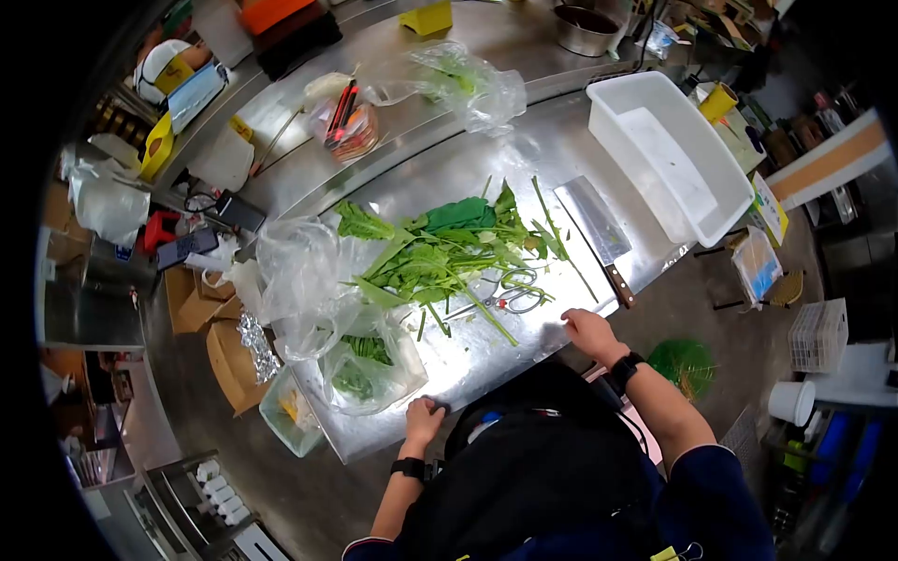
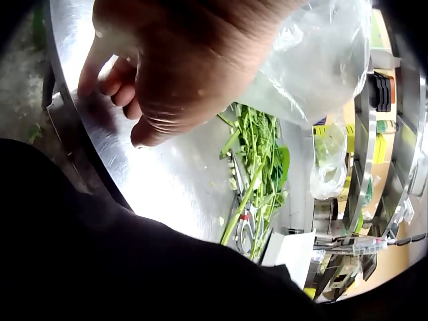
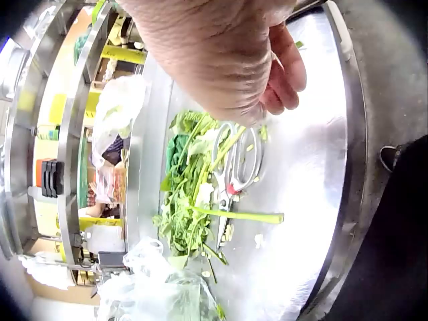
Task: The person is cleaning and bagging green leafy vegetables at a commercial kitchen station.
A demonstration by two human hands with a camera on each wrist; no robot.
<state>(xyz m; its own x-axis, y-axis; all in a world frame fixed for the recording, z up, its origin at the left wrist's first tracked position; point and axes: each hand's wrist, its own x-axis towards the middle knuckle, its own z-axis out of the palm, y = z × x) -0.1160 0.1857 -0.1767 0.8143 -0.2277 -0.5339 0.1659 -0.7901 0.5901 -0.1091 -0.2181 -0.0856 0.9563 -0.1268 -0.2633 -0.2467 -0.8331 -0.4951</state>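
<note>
My left hand (image 1: 424,423) rests at the steel table's (image 1: 360,435) front edge, fingers loosely curled, holding nothing. In the left wrist view the same hand (image 2: 194,73) has its fingertips close to the metal. To the right, my right hand (image 1: 595,335) is at the front edge near the cleaver handle (image 1: 619,286); its fingers bend loosely around nothing in the right wrist view (image 3: 227,60). A loose heap of leafy green stems (image 1: 412,262) lies between and beyond the hands. Grey scissors with a red pivot (image 1: 501,303) lie at its near side, blades partly hidden by stems.
The cleaver blade (image 1: 591,220) lies flat right of the greens. A white tub (image 1: 669,168) stands at the back right. Clear plastic bags (image 1: 299,280), one containing greens, cover the left side. Behind is a raised shelf (image 1: 290,178) with a bagged item and red-black tool.
</note>
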